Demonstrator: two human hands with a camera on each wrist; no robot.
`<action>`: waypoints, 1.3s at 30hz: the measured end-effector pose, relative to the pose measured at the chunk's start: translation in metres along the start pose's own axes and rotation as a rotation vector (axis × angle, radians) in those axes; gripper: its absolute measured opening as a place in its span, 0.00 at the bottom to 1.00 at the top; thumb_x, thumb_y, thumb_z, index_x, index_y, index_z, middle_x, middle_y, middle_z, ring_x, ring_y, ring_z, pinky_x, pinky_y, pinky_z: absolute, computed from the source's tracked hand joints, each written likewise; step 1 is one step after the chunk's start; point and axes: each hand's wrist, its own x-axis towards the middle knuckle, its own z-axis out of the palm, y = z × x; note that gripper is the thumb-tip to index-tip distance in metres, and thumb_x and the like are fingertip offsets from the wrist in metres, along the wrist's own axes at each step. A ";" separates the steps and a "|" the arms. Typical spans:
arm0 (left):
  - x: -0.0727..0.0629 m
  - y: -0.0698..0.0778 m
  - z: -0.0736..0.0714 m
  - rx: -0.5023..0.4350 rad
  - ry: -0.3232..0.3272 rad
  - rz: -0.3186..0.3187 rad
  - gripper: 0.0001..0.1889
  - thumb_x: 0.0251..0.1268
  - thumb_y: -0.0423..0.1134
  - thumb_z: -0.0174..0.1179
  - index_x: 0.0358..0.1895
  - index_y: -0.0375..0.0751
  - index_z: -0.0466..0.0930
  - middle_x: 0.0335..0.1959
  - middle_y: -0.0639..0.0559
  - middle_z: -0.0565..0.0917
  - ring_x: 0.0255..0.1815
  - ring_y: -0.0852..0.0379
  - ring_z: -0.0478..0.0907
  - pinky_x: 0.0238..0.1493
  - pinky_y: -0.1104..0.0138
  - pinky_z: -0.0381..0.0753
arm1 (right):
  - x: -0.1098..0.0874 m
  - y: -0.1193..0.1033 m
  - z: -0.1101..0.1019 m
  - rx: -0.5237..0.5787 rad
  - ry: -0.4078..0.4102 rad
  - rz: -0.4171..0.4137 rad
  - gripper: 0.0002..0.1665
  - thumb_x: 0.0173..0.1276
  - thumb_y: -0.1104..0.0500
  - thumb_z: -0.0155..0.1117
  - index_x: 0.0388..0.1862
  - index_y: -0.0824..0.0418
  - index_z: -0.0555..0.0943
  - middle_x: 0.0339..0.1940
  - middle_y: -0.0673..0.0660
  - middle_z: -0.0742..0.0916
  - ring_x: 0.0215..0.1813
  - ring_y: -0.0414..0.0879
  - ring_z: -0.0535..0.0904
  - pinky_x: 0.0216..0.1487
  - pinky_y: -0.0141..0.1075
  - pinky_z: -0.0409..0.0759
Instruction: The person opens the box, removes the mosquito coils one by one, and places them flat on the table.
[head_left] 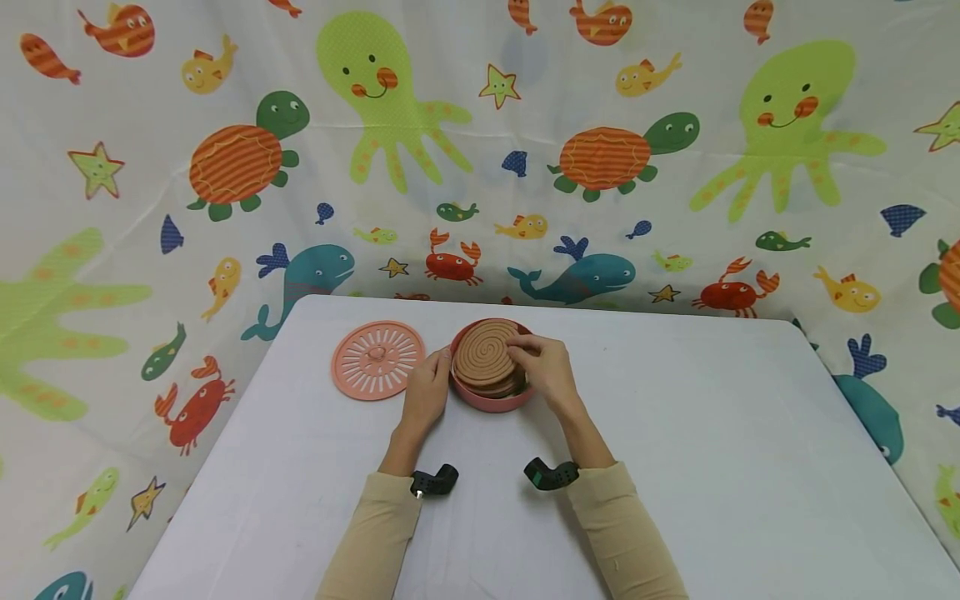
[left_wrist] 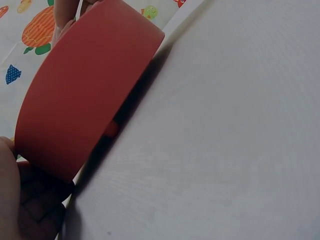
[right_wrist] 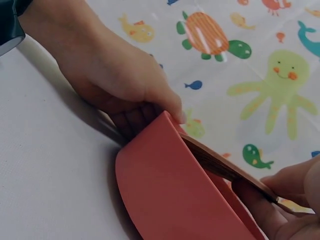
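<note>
A round pink-red container (head_left: 491, 406) stands near the back of the white table, holding a stack of brown mosquito coils. My left hand (head_left: 426, 392) grips its left side; the right wrist view shows the thumb over the rim and fingers curled against the outer wall (right_wrist: 165, 185). With my right hand (head_left: 547, 367) I pinch the right edge of the top mosquito coil (head_left: 482, 354). In the right wrist view that coil (right_wrist: 225, 162) is tilted up at the pinched edge, its other side still within the rim. The coils lower in the stack are mostly hidden.
A slotted pink lid (head_left: 360, 368) with a small central knob lies on the table just left of the container. Behind the white table (head_left: 712, 450) hangs a curtain (head_left: 450, 75) printed with sea animals. Black wrist cameras (head_left: 551, 474) sit on both wrists.
</note>
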 end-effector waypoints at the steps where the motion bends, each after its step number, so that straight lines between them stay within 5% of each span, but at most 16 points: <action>1: 0.000 0.000 0.000 0.000 0.000 0.000 0.22 0.81 0.50 0.44 0.59 0.41 0.83 0.57 0.42 0.86 0.63 0.46 0.81 0.64 0.50 0.79 | 0.000 0.000 -0.001 0.005 -0.002 -0.002 0.12 0.70 0.60 0.67 0.49 0.60 0.88 0.47 0.61 0.89 0.40 0.41 0.81 0.38 0.24 0.79; 21: -0.001 -0.003 0.002 -0.002 0.000 0.014 0.23 0.82 0.50 0.43 0.60 0.39 0.82 0.56 0.41 0.86 0.63 0.45 0.81 0.63 0.49 0.80 | -0.001 -0.006 -0.018 0.076 0.016 -0.003 0.13 0.71 0.61 0.65 0.51 0.63 0.87 0.50 0.61 0.89 0.43 0.42 0.84 0.40 0.24 0.83; 29: -0.001 -0.003 0.004 -0.009 -0.007 0.005 0.24 0.82 0.50 0.43 0.62 0.40 0.81 0.58 0.42 0.85 0.65 0.46 0.80 0.65 0.50 0.79 | -0.001 -0.008 -0.026 0.087 0.030 0.004 0.13 0.72 0.61 0.64 0.51 0.62 0.87 0.51 0.61 0.88 0.42 0.43 0.83 0.49 0.39 0.87; 39: -0.004 -0.003 0.004 -0.007 0.004 0.003 0.23 0.82 0.50 0.43 0.61 0.40 0.82 0.58 0.42 0.85 0.65 0.45 0.80 0.65 0.49 0.78 | 0.000 -0.003 -0.036 0.127 0.051 -0.029 0.13 0.72 0.61 0.64 0.51 0.64 0.86 0.49 0.63 0.88 0.41 0.40 0.84 0.42 0.26 0.84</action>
